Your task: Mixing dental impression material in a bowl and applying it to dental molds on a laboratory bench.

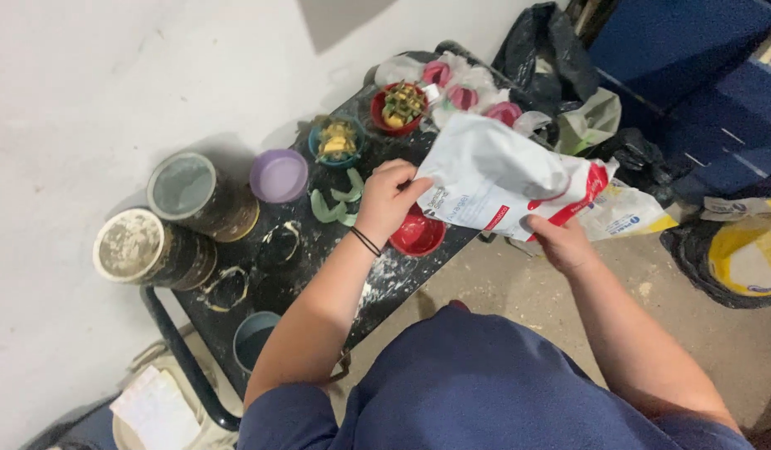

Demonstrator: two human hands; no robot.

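Both hands held a white-and-red plastic bag (pixel 502 179) above the desk's (pixel 385 283) near edge, over a red bowl (pixel 419 237): the left hand (pixel 387 200) pinched its left end, the right hand (pixel 560 242) gripped its lower edge. It looked soft, crinkly and probably light, best taken by its edges. Its long axis ran left to right, tilted slightly down rightward.

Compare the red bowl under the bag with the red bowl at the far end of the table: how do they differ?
The near red bowl sits under the white bag that the left hand and right hand hold, so it is half hidden; the far red bowl is in full view. The near one shows only red inside; the far one holds green and yellow pieces. Both are round, red and stand on the black table.
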